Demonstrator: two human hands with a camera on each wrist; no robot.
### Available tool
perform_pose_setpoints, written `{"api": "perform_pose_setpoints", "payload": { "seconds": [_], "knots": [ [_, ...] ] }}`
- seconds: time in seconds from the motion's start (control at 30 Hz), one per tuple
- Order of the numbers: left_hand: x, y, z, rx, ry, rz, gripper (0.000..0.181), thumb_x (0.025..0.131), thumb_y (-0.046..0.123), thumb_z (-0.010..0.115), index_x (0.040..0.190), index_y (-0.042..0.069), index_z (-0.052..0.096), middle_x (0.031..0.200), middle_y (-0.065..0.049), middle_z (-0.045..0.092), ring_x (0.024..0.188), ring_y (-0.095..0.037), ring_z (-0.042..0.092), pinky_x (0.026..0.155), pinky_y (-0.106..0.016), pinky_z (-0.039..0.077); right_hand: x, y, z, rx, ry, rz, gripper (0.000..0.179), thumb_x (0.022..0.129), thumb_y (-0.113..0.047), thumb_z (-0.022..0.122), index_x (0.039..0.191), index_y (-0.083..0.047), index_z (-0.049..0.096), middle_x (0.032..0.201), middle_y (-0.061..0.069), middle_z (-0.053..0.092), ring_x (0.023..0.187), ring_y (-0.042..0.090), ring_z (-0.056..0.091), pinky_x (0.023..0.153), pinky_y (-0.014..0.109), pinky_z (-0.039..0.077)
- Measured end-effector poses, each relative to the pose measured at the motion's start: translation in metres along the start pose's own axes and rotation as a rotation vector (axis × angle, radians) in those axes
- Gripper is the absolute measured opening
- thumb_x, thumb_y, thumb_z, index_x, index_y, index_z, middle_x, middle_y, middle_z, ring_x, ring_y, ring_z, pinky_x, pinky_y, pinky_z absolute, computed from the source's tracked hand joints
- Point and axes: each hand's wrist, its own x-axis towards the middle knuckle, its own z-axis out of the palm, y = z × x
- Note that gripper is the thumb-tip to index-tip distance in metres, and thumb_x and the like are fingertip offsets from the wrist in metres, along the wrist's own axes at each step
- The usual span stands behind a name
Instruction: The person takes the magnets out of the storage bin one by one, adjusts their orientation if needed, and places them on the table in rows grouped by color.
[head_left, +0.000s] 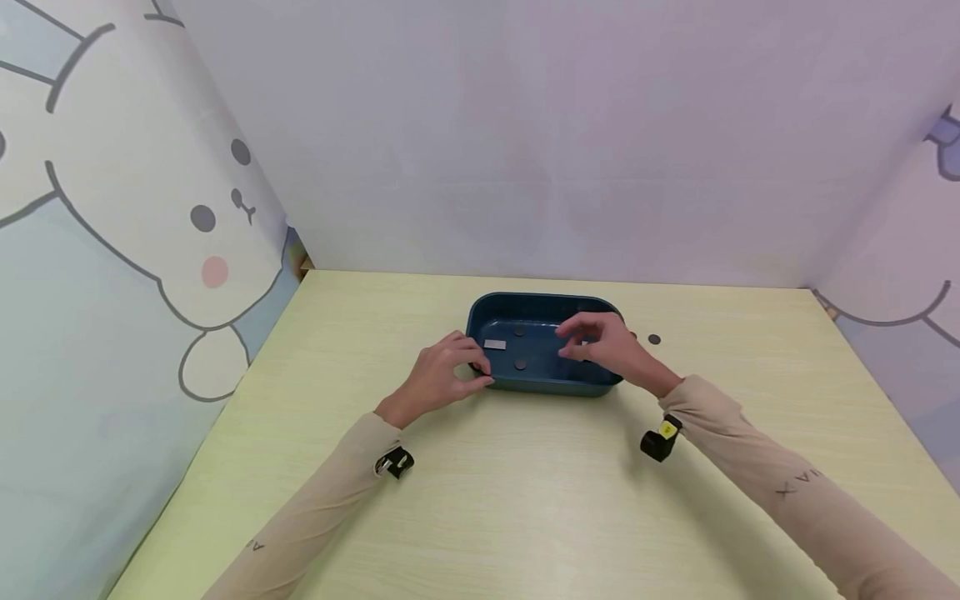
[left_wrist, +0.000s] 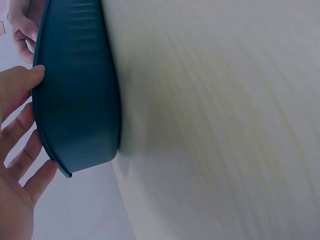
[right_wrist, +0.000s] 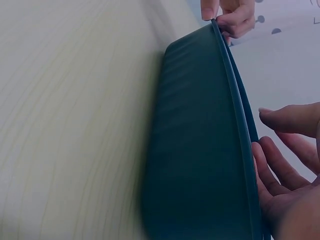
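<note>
A dark teal plastic tray (head_left: 547,387) with rounded corners sits on the table. My left hand (head_left: 448,371) pinches the rim at its front left corner; in the left wrist view the thumb (left_wrist: 31,75) lies at the rim, with the fingers along the same edge. Over the right part of the tray is my right hand (head_left: 606,343), fingers loosely bent, thumb and forefinger apart, nothing visible between them. Inside the tray lie a small white rectangular piece (head_left: 495,344), a dark round disc (head_left: 521,364) and another disc (head_left: 519,332). The right hand covers part of the tray floor.
On the pale wood table (head_left: 525,500), a small dark disc (head_left: 655,339) lies to the right of the tray. Behind stands a plain light wall (head_left: 525,150); a cartoon-printed sheet (head_left: 135,275) rises at the left. Both sleeves carry small black wrist devices.
</note>
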Motion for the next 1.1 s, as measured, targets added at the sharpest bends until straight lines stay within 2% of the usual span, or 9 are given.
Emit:
{"api": "perform_pose_setpoints", "payload": {
  "seconds": [0.4, 0.67, 1.1],
  "knots": [
    [0.000, 0.001, 0.001, -0.003, 0.014, -0.003, 0.012, 0.076, 0.027, 0.080, 0.080, 0.021, 0.071, 0.086, 0.009, 0.063, 0.083, -0.009, 0.049, 0.059, -0.023, 0.045, 0.007, 0.004, 0.009, 0.026, -0.019, 0.017, 0.024, 0.084, 0.001, 0.069, 0.107, -0.002, 0.065, 0.114, 0.027, 0.057, 0.087, 0.028, 0.062, 0.073, 0.030, 0.053],
    [0.000, -0.001, 0.001, -0.007, 0.017, -0.003, 0.012, 0.077, 0.027, 0.080, 0.080, 0.021, 0.071, 0.087, 0.009, 0.063, 0.084, -0.009, 0.049, 0.060, -0.023, 0.046, 0.011, 0.007, 0.015, 0.035, -0.041, 0.012, 0.028, 0.084, 0.005, 0.066, 0.111, 0.008, 0.061, 0.111, 0.028, 0.058, 0.086, 0.025, 0.065, 0.073, 0.030, 0.053],
    [-0.002, -0.002, 0.003, -0.011, 0.019, -0.010, 0.010, 0.077, 0.026, 0.079, 0.081, 0.022, 0.071, 0.088, 0.011, 0.063, 0.083, -0.007, 0.048, 0.061, -0.023, 0.045, 0.023, 0.013, 0.020, -0.009, -0.074, -0.005, 0.026, 0.083, 0.008, 0.066, 0.109, 0.008, 0.063, 0.104, 0.026, 0.060, 0.084, 0.026, 0.066, 0.074, 0.030, 0.054]
  ]
}}
